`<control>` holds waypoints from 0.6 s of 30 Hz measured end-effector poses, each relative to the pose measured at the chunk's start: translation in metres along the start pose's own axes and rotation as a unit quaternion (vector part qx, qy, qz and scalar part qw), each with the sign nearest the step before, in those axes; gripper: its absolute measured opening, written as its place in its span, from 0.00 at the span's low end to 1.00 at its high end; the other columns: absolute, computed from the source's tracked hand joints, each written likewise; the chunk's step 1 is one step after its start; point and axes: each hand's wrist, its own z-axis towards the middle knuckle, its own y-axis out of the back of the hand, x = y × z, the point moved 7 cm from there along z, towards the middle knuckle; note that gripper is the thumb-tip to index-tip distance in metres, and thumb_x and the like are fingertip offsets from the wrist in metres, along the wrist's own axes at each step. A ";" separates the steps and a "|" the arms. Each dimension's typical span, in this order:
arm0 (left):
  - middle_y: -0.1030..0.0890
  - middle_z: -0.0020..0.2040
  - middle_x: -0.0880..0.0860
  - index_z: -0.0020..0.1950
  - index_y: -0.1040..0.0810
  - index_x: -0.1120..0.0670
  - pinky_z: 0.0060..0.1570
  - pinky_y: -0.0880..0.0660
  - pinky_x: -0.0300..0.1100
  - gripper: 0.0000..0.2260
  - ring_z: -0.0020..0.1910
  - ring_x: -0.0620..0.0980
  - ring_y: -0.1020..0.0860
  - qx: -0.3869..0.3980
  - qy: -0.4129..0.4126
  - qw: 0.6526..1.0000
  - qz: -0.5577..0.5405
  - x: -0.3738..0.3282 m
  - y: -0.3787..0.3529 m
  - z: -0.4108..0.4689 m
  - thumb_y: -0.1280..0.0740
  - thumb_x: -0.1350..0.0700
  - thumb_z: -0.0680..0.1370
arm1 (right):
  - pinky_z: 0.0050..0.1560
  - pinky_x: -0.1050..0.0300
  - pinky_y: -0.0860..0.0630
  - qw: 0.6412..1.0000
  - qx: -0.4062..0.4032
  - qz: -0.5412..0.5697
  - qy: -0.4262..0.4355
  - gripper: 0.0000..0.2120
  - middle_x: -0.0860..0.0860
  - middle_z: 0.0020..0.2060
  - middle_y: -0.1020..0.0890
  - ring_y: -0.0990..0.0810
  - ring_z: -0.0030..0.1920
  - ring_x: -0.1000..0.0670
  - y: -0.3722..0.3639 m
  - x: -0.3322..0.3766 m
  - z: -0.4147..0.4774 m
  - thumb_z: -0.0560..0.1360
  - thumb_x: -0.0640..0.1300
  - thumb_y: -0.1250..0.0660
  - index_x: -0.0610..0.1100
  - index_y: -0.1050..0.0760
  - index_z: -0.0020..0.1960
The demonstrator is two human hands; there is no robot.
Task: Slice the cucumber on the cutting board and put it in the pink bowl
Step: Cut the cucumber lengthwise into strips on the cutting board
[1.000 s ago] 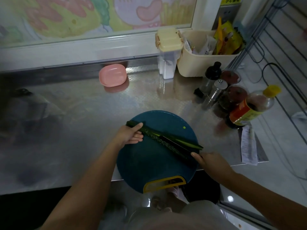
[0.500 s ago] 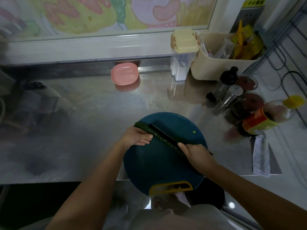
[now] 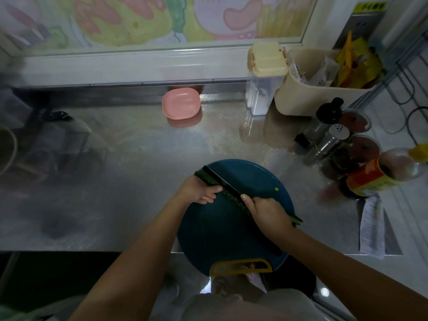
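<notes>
Green cucumber (image 3: 232,201) lies diagonal on the blue cutting board (image 3: 208,232) — firm, light, prone to roll, skin looks bumpy in the dim view — left hand (image 3: 199,189) clamps its far end, right hand (image 3: 266,212) grips the knife (image 3: 222,180) along it, pink bowl (image 3: 181,103) well apart.

Dark-green cucumber (image 3: 231,201) (bumpy), teal board (image 3: 222,235), pink bowl (image 3: 181,103).

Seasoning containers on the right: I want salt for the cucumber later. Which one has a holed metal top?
The steel shaker; the grinder has a black knob, the jars clear lids, the bottle a yellow cap.
</notes>
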 end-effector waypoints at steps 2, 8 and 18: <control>0.19 0.41 0.55 0.44 0.23 0.56 0.44 0.21 0.39 0.09 0.38 0.47 0.19 0.007 -0.006 1.000 -0.003 -0.003 -0.001 0.000 0.27 0.53 0.72 | 0.34 0.54 0.33 1.000 -0.004 -0.027 0.004 0.29 0.49 0.31 0.28 0.22 0.36 0.44 -0.002 0.000 0.000 0.74 0.65 0.63 0.46 0.34 0.36; 0.19 0.42 0.54 0.47 0.24 0.57 0.43 0.22 0.38 0.08 0.39 0.47 0.20 0.027 -0.009 1.000 -0.003 -0.006 -0.004 -0.002 0.28 0.55 0.73 | 0.31 0.57 0.38 0.990 0.043 -0.119 0.064 0.36 0.47 0.41 0.27 0.28 0.37 0.48 -0.007 0.008 -0.007 0.79 0.61 0.68 0.41 0.31 0.65; 0.18 0.41 0.53 0.45 0.23 0.57 0.46 0.22 0.40 0.08 0.40 0.47 0.19 0.036 0.002 0.999 0.022 -0.007 -0.003 0.003 0.27 0.54 0.72 | 0.26 0.54 0.29 0.990 0.038 -0.128 0.040 0.15 0.43 0.35 0.20 0.21 0.31 0.46 0.005 0.020 0.001 0.79 0.51 0.39 0.38 0.26 0.52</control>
